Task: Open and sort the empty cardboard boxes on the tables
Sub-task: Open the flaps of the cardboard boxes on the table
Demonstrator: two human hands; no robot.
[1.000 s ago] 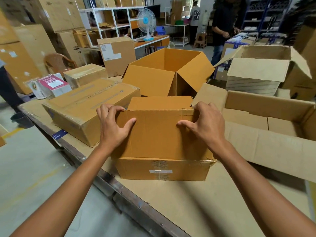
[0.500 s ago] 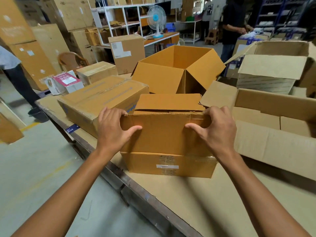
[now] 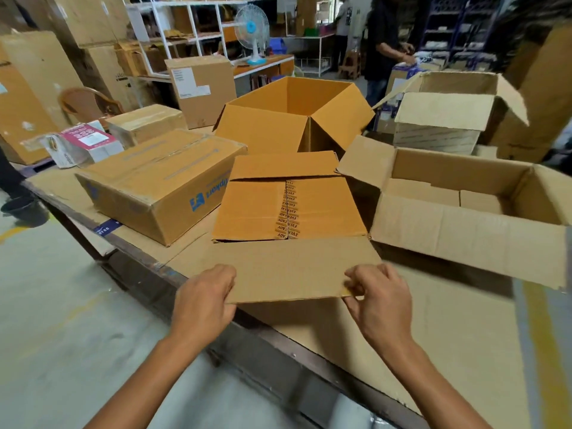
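Head view: the small cardboard box sits on the table close to its front edge. Its inner flaps are closed along a printed tape seam and its far flap is turned back toward twelve o'clock. Its near flap is folded out toward six o'clock. The left hand grips that flap's left corner, and the right hand pinches its right corner. A taped box lies at nine o'clock, an open pale box at three, and a large open box at twelve.
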